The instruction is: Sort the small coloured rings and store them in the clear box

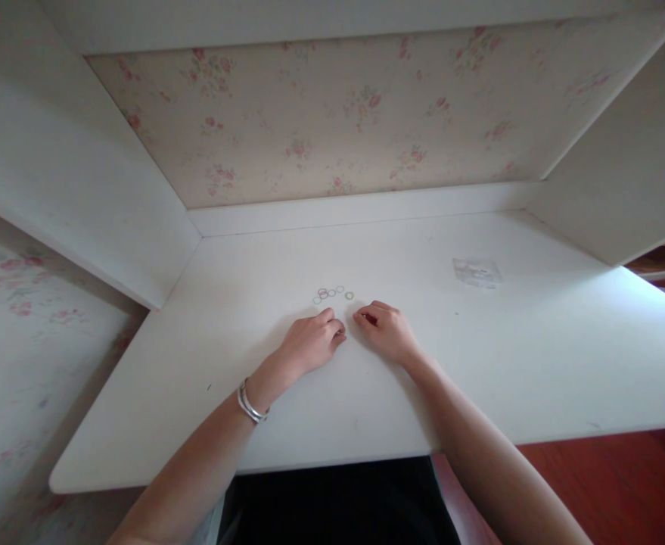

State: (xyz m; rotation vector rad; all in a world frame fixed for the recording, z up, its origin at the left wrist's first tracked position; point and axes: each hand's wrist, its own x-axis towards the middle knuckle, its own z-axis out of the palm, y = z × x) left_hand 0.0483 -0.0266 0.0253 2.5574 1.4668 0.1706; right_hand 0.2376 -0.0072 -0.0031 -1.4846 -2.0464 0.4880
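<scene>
Several small thin rings lie in a short row on the white desk. Just below them rest both my hands, close together with knuckles up. My left hand has its fingers curled under, fingertips pinched toward the right; a silver bangle sits on that wrist. My right hand is also curled, fingertips pointing left toward the other hand. Whatever the fingers pinch is too small to make out. The rings sit a few centimetres beyond the fingertips, untouched.
A small clear plastic bag lies at the desk's right rear. White side panels and a floral-papered back wall enclose the desk. Red wooden floor shows at lower right.
</scene>
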